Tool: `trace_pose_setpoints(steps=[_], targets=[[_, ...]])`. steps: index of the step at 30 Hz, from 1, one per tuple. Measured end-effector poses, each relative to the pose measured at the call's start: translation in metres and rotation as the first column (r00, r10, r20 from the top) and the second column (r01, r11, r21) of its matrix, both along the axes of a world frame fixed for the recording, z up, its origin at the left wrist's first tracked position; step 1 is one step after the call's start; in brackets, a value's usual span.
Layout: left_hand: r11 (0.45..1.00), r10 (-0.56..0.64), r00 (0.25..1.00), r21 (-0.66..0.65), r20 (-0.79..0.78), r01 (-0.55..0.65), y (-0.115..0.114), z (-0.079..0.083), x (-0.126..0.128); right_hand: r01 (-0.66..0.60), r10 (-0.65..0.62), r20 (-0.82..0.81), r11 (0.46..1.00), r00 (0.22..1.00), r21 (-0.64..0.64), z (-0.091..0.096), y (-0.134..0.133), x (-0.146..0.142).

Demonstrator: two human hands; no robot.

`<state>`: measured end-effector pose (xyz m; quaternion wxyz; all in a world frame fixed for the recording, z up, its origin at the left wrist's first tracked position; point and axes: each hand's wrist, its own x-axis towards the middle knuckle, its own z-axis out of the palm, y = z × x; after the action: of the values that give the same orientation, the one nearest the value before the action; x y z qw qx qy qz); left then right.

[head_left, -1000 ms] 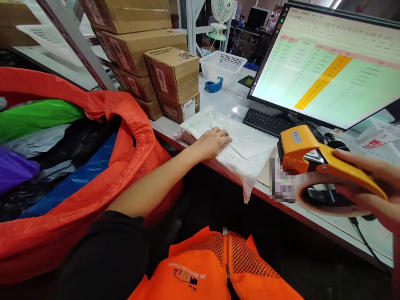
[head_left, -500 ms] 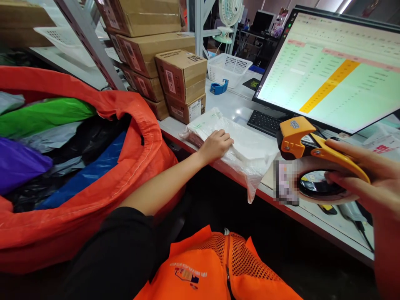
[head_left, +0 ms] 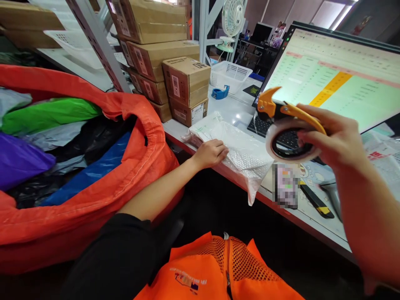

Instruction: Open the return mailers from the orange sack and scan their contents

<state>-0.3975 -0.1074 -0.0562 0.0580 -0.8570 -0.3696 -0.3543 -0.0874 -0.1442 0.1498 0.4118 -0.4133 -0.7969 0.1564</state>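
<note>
Resting on a glossy, crinkled white package [head_left: 246, 146] in the head view, the left hand [head_left: 211, 153] has its fingers curled under; whether they pinch the plastic, I cannot tell. The package is a flattish, soft-cornered slab in clear film with a fine bubbled texture, lying along the near edge of the bench [head_left: 233, 105], one loose pointed flap drooping over that edge. The right hand [head_left: 334, 131] has its fingers wrapped around the handle of a tape dispenser [head_left: 278, 109], raised above the bench to the right of the package. The dispenser is smooth orange and black with a hooked front, and it carries a thick, pale ring of tape [head_left: 270, 143].

The bench has a smooth, pale top with light glaring off it and a red strip along its near edge. By that edge, right of the package, lies a slim black-and-yellow cutter [head_left: 317, 202]. A black keyboard [head_left: 258, 127] sits behind the package, beneath a wide monitor [head_left: 337, 89]. Brown cardboard boxes [head_left: 187, 83] with taped seams stack toward the bench's left end, and a red fabric sack [head_left: 150, 129] bulges beside it, stuffed with shiny plastic parcels [head_left: 59, 112]. Farther back stand a perforated white basket [head_left: 226, 79] and a pale green fan [head_left: 233, 18].
</note>
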Motion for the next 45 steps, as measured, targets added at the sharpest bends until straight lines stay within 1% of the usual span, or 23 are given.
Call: trace_pose_setpoints(steps=[3, 4, 6, 8, 11, 14, 15, 16, 18, 19, 20, 21, 22, 24, 26, 28, 30, 33, 35, 37, 38, 40, 45], targets=[[0.997, -0.065, 0.996, -0.047, 0.061, 0.068, -0.007, -0.002, -0.008, -0.105, 0.11, -0.069, 0.992, 0.992, 0.075, -0.009, 0.047, -0.039], [0.995, -0.075, 0.994, -0.056, 0.079, 0.079, -0.008, -0.003, -0.009, -0.115, 0.123, -0.076, 0.988, 0.989, 0.106, -0.017, 0.06, -0.052], [0.993, -0.083, 0.991, -0.072, 0.104, 0.091, -0.009, -0.005, -0.01, -0.081, 0.091, -0.06, 0.985, 0.994, 0.151, -0.039, 0.079, -0.076], [0.991, -0.086, 0.99, -0.089, 0.115, 0.097, -0.011, -0.005, -0.01, -0.01, 0.01, -0.002, 0.982, 1.0, 0.191, -0.067, 0.087, -0.093], [0.983, -0.085, 0.985, -0.149, 0.147, 0.107, -0.013, -0.001, -0.01, 0.066, -0.088, 0.078, 0.967, 0.993, 0.247, -0.106, 0.088, -0.104], [0.941, -0.024, 0.957, -0.316, 0.29, 0.119, -0.007, 0.013, -0.011, 0.103, -0.132, 0.096, 0.959, 0.987, 0.263, -0.129, 0.086, -0.102], [0.906, 0.045, 0.925, -0.406, 0.377, 0.122, -0.001, 0.02, -0.012, 0.11, -0.138, 0.09, 0.958, 0.986, 0.264, -0.133, 0.086, -0.1], [0.849, 0.144, 0.868, -0.51, 0.475, 0.138, 0.007, 0.029, -0.014, 0.112, -0.139, 0.083, 0.957, 0.987, 0.266, -0.136, 0.087, -0.098], [0.701, 0.382, 0.673, -0.673, 0.633, 0.237, 0.028, 0.047, -0.02, 0.106, -0.131, 0.077, 0.958, 0.988, 0.268, -0.137, 0.089, -0.097], [0.64, 0.475, 0.558, -0.702, 0.68, 0.311, 0.039, 0.057, -0.025, 0.102, -0.128, 0.082, 0.958, 0.988, 0.268, -0.137, 0.09, -0.096], [0.604, 0.528, 0.463, -0.698, 0.712, 0.385, 0.051, 0.067, -0.031, 0.095, -0.123, 0.089, 0.958, 0.988, 0.27, -0.137, 0.091, -0.097], [0.583, 0.548, 0.402, -0.68, 0.734, 0.445, 0.062, 0.076, -0.037, 0.087, -0.117, 0.096, 0.958, 0.988, 0.274, -0.136, 0.091, -0.097], [0.568, 0.544, 0.378, -0.66, 0.749, 0.491, 0.071, 0.084, -0.042, 0.081, -0.113, 0.099, 0.957, 0.989, 0.279, -0.136, 0.091, -0.097], [0.522, 0.52, 0.41, -0.658, 0.75, 0.543, 0.088, 0.098, -0.049, 0.075, -0.108, 0.102, 0.956, 0.989, 0.285, -0.136, 0.091, -0.098], [0.488, 0.513, 0.475, -0.698, 0.715, 0.524, 0.099, 0.107, -0.05, 0.072, -0.107, 0.107, 0.955, 0.989, 0.288, -0.136, 0.091, -0.099], [0.506, 0.52, 0.513, -0.73, 0.683, 0.459, 0.108, 0.111, -0.046, 0.072, -0.108, 0.112, 0.955, 0.988, 0.288, -0.136, 0.091, -0.099], [0.548, 0.528, 0.534, -0.745, 0.66, 0.38, 0.115, 0.11, -0.042, 0.071, -0.108, 0.119, 0.957, 0.987, 0.282, -0.135, 0.092, -0.099], [0.61, 0.53, 0.593, -0.759, 0.606, 0.229, 0.123, 0.101, -0.043, 0.066, -0.11, 0.169, 0.967, 0.979, 0.245, -0.128, 0.096, -0.103], [0.672, 0.525, 0.67, -0.739, 0.525, 0.053, 0.125, 0.09, -0.05, 0.057, -0.103, 0.232, 0.979, 0.967, 0.198, -0.12, 0.1, -0.108], [0.744, 0.528, 0.736, -0.649, 0.423, -0.161, 0.125, 0.08, -0.059, 0.049, -0.093, 0.305, 0.988, 0.948, 0.148, -0.111, 0.103, -0.115], [0.767, 0.534, 0.758, -0.591, 0.373, -0.249, 0.124, 0.075, -0.062, 0.047, -0.088, 0.34, 0.991, 0.936, 0.125, -0.107, 0.105, -0.118], [0.783, 0.546, 0.782, -0.514, 0.3, -0.35, 0.122, 0.066, -0.068, 0.047, -0.081, 0.401, 0.994, 0.913, 0.095, -0.099, 0.108, -0.125], [0.761, 0.561, 0.801, -0.511, 0.209, -0.399, 0.117, 0.046, -0.069, 0.041, -0.062, 0.523, 0.998, 0.85, 0.052, -0.084, 0.114, -0.139]])
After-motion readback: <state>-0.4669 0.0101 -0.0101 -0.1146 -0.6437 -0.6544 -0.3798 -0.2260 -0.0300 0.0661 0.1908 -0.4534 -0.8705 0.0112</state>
